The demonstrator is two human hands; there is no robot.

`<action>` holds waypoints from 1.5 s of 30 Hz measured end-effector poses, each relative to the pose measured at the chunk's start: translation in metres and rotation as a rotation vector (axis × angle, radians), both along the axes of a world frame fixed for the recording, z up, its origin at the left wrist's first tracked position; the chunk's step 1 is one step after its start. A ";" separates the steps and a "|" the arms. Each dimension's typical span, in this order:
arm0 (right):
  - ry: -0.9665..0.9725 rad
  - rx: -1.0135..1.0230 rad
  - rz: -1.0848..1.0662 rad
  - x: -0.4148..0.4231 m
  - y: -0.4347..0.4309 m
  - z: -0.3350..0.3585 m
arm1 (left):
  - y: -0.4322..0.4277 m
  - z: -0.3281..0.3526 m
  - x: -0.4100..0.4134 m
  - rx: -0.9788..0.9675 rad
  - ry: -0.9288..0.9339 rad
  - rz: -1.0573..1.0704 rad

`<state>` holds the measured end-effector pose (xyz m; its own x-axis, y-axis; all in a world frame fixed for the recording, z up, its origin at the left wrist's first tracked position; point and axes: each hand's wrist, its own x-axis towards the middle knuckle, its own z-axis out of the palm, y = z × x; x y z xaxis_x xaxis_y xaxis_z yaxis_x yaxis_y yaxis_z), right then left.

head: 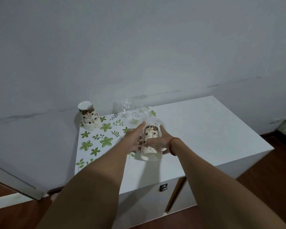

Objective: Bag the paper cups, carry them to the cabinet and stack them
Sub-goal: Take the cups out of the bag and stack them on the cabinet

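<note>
A stack of coffee-bean-printed paper cups lies tilted above the white cabinet top, its open rims toward me. My right hand grips this stack from the right, thumb across its side. My left hand is at the stack's left side with fingers extended, touching the clear plastic bag that reaches from the stack's far end toward the wall. A second stack of upside-down cups stands at the cabinet's back left corner.
A leaf-patterned mat covers the cabinet's left part. The cabinet front has a small dark lock and a door slightly ajar. A grey wall rises directly behind. Wooden floor shows to the right and at lower left.
</note>
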<state>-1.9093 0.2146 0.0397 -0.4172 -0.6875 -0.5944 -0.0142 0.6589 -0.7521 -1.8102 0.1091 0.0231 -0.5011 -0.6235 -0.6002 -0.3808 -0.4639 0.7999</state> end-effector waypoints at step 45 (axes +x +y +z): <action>0.304 -0.507 0.177 0.125 -0.241 0.014 | -0.192 0.033 0.118 -0.396 0.070 0.443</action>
<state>-1.7847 -0.0268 0.0540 -0.3701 -0.9277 -0.0483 -0.3538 0.1888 -0.9161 -1.6925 -0.0824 0.0562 -0.1719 -0.9518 -0.2541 -0.1596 -0.2276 0.9606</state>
